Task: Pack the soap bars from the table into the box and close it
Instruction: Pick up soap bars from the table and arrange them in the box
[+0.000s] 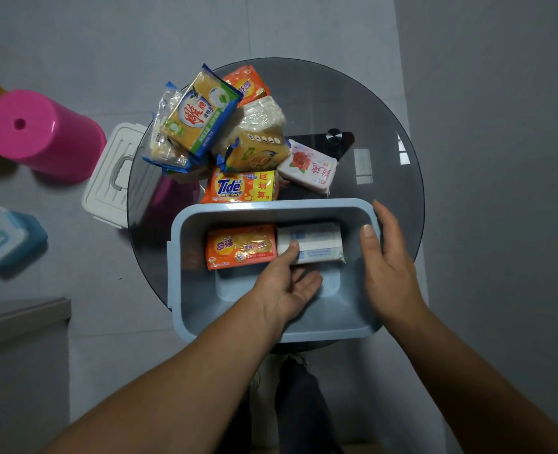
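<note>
A light blue box (186, 290) stands open at the near edge of a round glass table (385, 132). Two soap bars lie side by side inside it: an orange one (240, 245) and a white one (316, 242). My left hand (287, 283) is down in the box, thumb and fingers on the white bar's near end. My right hand (388, 260) rests against the box's right rim, thumb inside the wall. Several wrapped soap bars lie piled on the table behind the box, among them a Tide bar (241, 186), a pink-and-white bar (308, 167) and a yellow bar in a blue-edged wrapper (199, 114).
A white lid with a handle (114, 175) lies on the floor left of the table, partly under the glass. A pink stool (38, 132) and a small blue container with a white lid (5, 237) stand further left. Grey furniture (19, 355) fills the lower left.
</note>
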{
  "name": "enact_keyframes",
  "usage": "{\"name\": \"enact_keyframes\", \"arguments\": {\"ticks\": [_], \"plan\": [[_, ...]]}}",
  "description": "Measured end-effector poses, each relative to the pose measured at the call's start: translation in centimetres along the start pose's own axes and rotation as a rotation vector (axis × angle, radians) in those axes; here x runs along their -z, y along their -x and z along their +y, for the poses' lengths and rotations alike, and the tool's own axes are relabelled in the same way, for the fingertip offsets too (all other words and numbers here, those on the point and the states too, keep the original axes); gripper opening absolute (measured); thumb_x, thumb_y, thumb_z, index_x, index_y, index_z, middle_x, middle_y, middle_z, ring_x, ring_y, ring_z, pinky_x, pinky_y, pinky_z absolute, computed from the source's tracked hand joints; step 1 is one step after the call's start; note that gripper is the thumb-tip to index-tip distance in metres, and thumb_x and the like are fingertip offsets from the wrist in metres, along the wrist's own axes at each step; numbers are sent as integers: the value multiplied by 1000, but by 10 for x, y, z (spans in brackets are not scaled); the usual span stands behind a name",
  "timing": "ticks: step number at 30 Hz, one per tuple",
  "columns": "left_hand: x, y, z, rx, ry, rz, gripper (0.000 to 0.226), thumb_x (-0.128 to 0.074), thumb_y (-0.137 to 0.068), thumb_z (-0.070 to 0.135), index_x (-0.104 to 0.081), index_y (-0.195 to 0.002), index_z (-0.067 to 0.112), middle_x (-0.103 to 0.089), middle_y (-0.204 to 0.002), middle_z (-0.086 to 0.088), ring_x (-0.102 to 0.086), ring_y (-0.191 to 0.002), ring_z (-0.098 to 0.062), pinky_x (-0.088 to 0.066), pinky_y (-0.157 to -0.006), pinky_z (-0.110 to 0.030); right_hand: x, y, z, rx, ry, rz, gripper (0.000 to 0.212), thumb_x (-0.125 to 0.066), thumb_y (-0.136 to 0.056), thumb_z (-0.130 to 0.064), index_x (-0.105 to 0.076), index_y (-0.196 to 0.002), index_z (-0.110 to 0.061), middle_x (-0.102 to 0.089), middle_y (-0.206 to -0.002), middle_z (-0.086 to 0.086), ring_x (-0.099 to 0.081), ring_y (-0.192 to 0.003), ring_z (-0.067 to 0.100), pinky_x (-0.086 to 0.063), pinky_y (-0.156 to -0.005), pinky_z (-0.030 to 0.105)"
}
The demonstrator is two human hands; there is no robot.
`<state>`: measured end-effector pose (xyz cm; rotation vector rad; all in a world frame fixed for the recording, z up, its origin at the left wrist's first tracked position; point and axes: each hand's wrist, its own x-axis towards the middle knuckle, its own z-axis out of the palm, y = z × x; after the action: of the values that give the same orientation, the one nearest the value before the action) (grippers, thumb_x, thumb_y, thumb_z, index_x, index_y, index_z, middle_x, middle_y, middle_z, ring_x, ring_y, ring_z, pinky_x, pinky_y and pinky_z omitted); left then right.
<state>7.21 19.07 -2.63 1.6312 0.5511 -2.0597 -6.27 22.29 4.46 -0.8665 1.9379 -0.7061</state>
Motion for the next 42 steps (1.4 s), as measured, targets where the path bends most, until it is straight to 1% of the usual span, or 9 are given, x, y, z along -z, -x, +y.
{"name": "enact_keyframes", "arguments": {"ticks": [3,8,14,18,21,25,29,37,42], "plan": [[-1,-2,0,7,85,-48,34,-63,-98,26,-63,-120,0,-67,-127,-26,-59,-127,-39,-43,-112,-48,0,-1,1,-3,-2,-2,48,-37,-104,-40,-31,-151,-37,-42,-152,-8,-43,-122,3,-28,-80,2],[-3,11,6,19,44,-89,35,-63,-98,30,-63,-119,1,-66,-127,-28,-59,-127,-39,-41,-114,-48,2,-3,-2,-1,-14,-23,47,-37,-103,-42,-32,-150,-37,-44,-149,-9,-46,-125,8,-34,-94,25],[-7,88,37,-51,-463,-70,26,-62,-98,16,-64,-120,2,-69,-115,-25,-69,-102,-31,-60,-87,-36,18,-19,-17,-60,-76,-16,43,-37,-103,-46,-48,-142,-34,-56,-140,-7,-52,-126,13,-40,-108,37],[-9,151,92,-428,-672,-137,21,-58,-98,15,-67,-108,-2,-78,-93,-16,-72,-83,-22,-60,-80,-37,31,-44,-46,-53,-86,-24,35,-40,-102,-44,-59,-128,-31,-63,-122,-10,-58,-113,11,-42,-97,29],[-6,161,145,-806,-848,79,19,-62,-97,19,-70,-95,2,-72,-72,-3,-64,-63,-8,-53,-68,-29,32,-68,-72,5,-35,-62,21,-45,-103,-38,-63,-109,-28,-63,-99,-17,-56,-90,-6,-40,-74,2],[7,130,184,-814,-1172,311,29,-73,-86,40,-73,-90,11,-74,-86,-8,-67,-78,-23,-52,-70,-36,17,-102,-97,34,51,-175,17,-53,-100,-36,-66,-102,-24,-64,-90,-19,-55,-80,-8,-37,-55,-2],[-5,109,192,-842,-1325,290,30,-75,-86,43,-71,-100,16,-73,-92,3,-68,-86,-10,-49,-64,-25,-7,-127,-111,12,86,-275,21,-57,-98,-37,-68,-101,-20,-70,-89,-11,-61,-77,-3,-40,-53,1],[-48,101,215,-1191,-1454,285,39,-76,-86,37,-68,-118,16,-68,-113,0,-64,-97,-14,-56,-82,-35,-36,-168,-102,-131,210,-355,58,-69,-88,-46,-59,-131,-9,-65,-128,7,-62,-116,23,-50,-102,41],[-52,71,257,-1177,-1744,532,70,-79,-74,53,-56,-131,19,-57,-128,-10,-54,-120,-29,-50,-94,-43,-51,-185,-81,-160,269,-374,56,-73,-84,-48,-63,-125,-12,-62,-122,2,-58,-110,19,-46,-86,30]]}}
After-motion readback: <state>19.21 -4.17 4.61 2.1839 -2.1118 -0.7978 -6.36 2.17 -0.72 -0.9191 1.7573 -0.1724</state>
